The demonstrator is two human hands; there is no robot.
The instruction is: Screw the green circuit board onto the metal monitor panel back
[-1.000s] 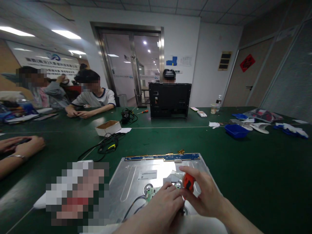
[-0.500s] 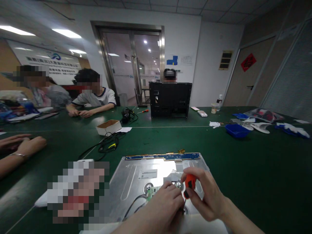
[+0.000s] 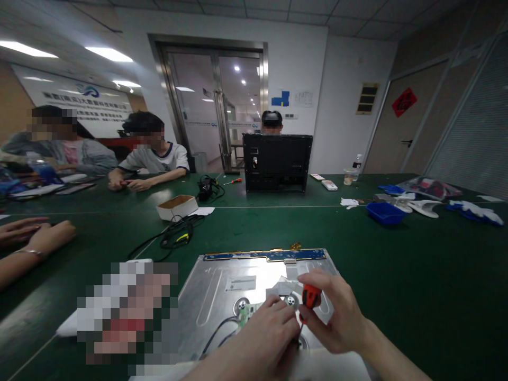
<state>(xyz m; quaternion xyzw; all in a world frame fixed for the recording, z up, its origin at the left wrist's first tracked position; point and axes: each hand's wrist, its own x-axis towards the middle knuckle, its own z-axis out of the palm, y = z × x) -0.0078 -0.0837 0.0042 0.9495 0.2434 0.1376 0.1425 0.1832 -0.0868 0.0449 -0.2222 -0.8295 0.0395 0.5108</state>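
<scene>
A screwdriver with an orange-red and black handle (image 3: 311, 296) is pinched upright between the thumb and fingers of my right hand (image 3: 341, 312). Its thin shaft points down beside a round metal boss on the silver display panel (image 3: 210, 296) lying before me. Curled against the panel, my left hand (image 3: 272, 330) rests next to the shaft and covers part of a green circuit board (image 3: 246, 312). Its fingertips are hidden, so what they grip does not show. Black wires (image 3: 216, 333) lead from the board. Along the far edge runs a blue circuit strip (image 3: 238, 256).
An open cardboard box (image 3: 177, 208) and black cables (image 3: 170, 235) lie ahead left; a pixelated object is nearer. A co-worker's hands (image 3: 47, 238) rest at far left. A black monitor housing (image 3: 278, 161) stands opposite, and a blue tray (image 3: 384, 212) lies right.
The screwdriver handle has turned and tilted slightly in my right hand, whose fingers shifted a little. My left hand and the panel stay put. The person behind the housing moved slightly left.
</scene>
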